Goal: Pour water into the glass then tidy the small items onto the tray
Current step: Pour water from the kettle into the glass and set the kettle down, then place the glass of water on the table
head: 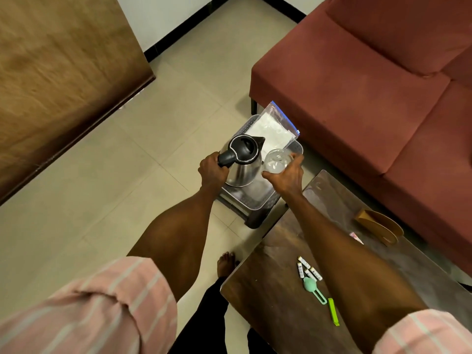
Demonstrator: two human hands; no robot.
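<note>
Kettle (pixel 242 162) in my left hand (pixel 213 171), fingers wrapped round its black handle; glass (pixel 277 160) in my right hand (pixel 288 175), pinched at the rim side between thumb and fingers. Both hang over the grey tray (pixel 251 200), which sits on a low stool beside the couch (pixel 370 85). The kettle looks upright, spout pointing away from me and just left of the glass, so I judge the pour has not begun; I cannot tell whether the glass holds any water.

To do this well I would bring the spout over the mouth of the glass, tip slowly, and keep the glass level and low above the tray so any spill lands there. The lid looks shut, which helps.

A clear bag (pixel 274 126) lies across the far end of the tray. The small items wait on the dark wooden table (pixel 275 315) near my right arm: batteries (pixel 307 270), a mint-green tool (pixel 314 287) and a lime clip (pixel 334 311). A wooden holder (pixel 380 224) stands farther along. Pale tiles cover the floor (pixel 102 200), with a brown door (pixel 56 72) at left.
</note>
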